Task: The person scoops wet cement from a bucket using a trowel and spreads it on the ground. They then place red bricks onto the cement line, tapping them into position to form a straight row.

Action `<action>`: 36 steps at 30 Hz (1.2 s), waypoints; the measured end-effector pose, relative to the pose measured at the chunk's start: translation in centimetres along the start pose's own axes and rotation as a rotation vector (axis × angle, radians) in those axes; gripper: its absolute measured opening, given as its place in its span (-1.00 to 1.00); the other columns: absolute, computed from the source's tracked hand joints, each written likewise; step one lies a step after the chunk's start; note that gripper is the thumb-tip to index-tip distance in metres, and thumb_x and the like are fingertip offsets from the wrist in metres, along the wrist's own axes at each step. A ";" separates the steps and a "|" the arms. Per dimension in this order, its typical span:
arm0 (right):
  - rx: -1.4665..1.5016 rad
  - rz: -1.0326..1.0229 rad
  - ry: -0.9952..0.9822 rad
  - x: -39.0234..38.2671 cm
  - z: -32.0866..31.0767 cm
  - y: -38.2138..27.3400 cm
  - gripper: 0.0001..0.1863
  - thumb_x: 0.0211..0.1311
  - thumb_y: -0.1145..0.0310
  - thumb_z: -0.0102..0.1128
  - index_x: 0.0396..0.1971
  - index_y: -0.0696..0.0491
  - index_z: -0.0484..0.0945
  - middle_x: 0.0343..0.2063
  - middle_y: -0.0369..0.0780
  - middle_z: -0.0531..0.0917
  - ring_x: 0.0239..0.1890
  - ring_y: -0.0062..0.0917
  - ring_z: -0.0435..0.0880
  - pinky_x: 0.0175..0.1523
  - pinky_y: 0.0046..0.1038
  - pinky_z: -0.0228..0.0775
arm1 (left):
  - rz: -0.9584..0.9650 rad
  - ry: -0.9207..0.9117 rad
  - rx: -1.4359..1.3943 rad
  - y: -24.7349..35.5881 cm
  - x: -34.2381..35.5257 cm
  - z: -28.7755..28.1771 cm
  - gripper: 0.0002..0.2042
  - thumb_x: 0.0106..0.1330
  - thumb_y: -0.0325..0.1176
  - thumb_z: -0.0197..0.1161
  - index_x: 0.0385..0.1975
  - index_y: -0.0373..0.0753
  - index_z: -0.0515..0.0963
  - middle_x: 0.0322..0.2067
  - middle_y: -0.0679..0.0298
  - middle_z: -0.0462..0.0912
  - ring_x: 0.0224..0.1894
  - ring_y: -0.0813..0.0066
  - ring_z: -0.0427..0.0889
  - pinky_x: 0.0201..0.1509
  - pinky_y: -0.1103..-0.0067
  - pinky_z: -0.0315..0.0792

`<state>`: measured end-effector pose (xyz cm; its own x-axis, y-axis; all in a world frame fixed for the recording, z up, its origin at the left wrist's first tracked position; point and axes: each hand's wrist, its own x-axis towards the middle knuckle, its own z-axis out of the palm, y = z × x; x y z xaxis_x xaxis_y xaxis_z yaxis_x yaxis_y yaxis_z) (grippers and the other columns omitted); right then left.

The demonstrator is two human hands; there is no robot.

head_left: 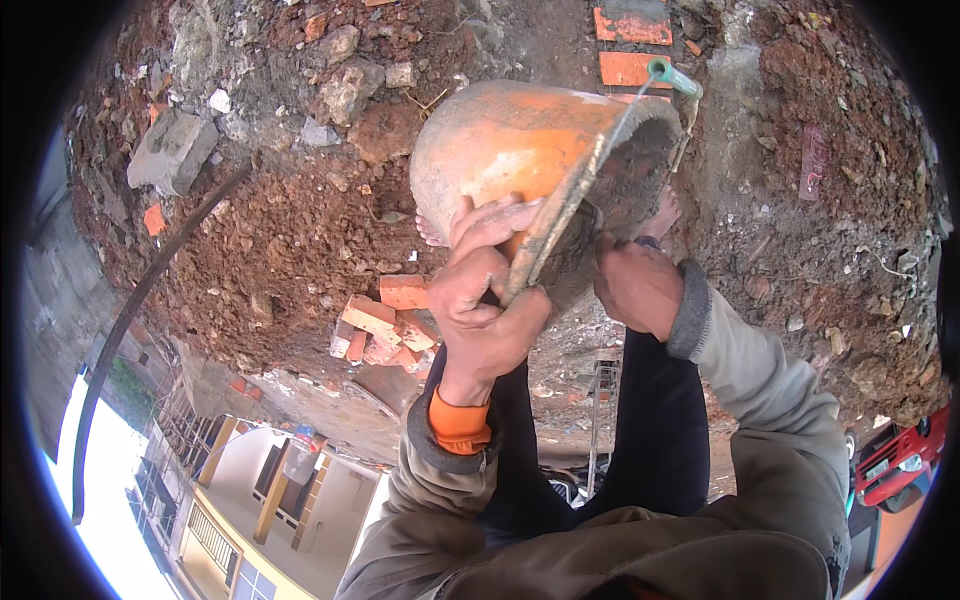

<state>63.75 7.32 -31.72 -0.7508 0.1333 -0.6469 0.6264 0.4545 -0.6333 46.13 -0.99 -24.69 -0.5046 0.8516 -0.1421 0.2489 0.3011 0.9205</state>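
An orange bucket (pixel 510 160), smeared with grey cement, is tipped on its side in front of me with its mouth facing right and toward me. Its wire handle carries a green grip (pixel 677 78) at the far side of the rim. My left hand (pixel 485 300) is closed around the near rim, thumb at the edge and fingers spread along the outer wall. At the bucket's mouth my right hand (pixel 640 285) is curled closed; its fingers are partly hidden, and what they hold, if anything, cannot be made out. Grey residue coats the bucket's inside.
Several broken bricks (pixel 385 325) lie in a heap left of my legs. Flat bricks (pixel 633 68) line the ground beyond the bucket. A concrete chunk (pixel 172 150) and a dark curved hose (pixel 140 290) are at left. Rubble soil surrounds my bare toes (pixel 665 215). A red car (pixel 905 460) stands far right.
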 end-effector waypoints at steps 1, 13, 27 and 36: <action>0.113 -0.082 -0.052 -0.7 0.1 -0.1 -0.67 0.15 0.45 0.06 -0.12 0.33 0.42 -0.52 0.12 0.62 -0.42 -0.06 0.69 -0.39 -0.15 0.51 | 0.003 0.015 -0.031 0.0 -0.2 -1.0 -0.78 -0.25 -0.63 0.19 -0.70 -0.21 0.28 -0.02 0.07 0.66 0.21 0.05 0.50 0.47 0.11 -0.09; 0.871 -0.038 -0.467 -2.6 -3.8 2.6 -0.39 0.16 0.40 0.27 0.20 0.29 0.34 -0.39 -0.16 0.66 -0.55 -0.59 0.64 -0.39 -0.54 0.50 | -0.321 0.332 -0.499 -2.1 -0.5 -4.9 -0.87 -0.29 -0.65 0.14 -0.70 -0.31 0.38 0.15 -0.09 0.49 0.19 0.14 0.47 0.29 0.31 0.27; -0.353 0.090 0.438 4.1 -9.0 24.7 -0.49 0.18 0.29 0.14 0.15 0.12 0.43 -0.28 -0.10 0.67 -0.39 -0.33 0.71 -0.31 -0.26 0.58 | -0.463 0.549 -0.448 -3.6 -4.7 -8.9 -0.73 -0.22 -0.61 0.09 -0.41 -0.30 0.48 -0.01 0.08 0.54 -0.13 0.31 0.61 -0.06 0.44 0.59; 0.533 0.459 0.713 9.5 4.8 27.6 -0.60 0.35 0.11 -0.03 0.07 0.00 0.47 -0.29 -0.15 0.61 -0.44 -0.42 0.64 -0.45 -0.34 0.48 | -0.594 0.678 -0.528 -2.0 -5.2 -8.0 -0.67 -0.27 -0.56 0.11 -0.37 -0.27 0.49 -0.28 0.12 0.61 -0.28 0.26 0.61 -0.01 0.34 0.57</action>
<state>74.93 16.91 -57.34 -0.2537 0.7731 -0.5814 0.7679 -0.2045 -0.6070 41.60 -9.48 -22.92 -0.8264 0.1593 -0.5401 -0.5016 0.2277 0.8346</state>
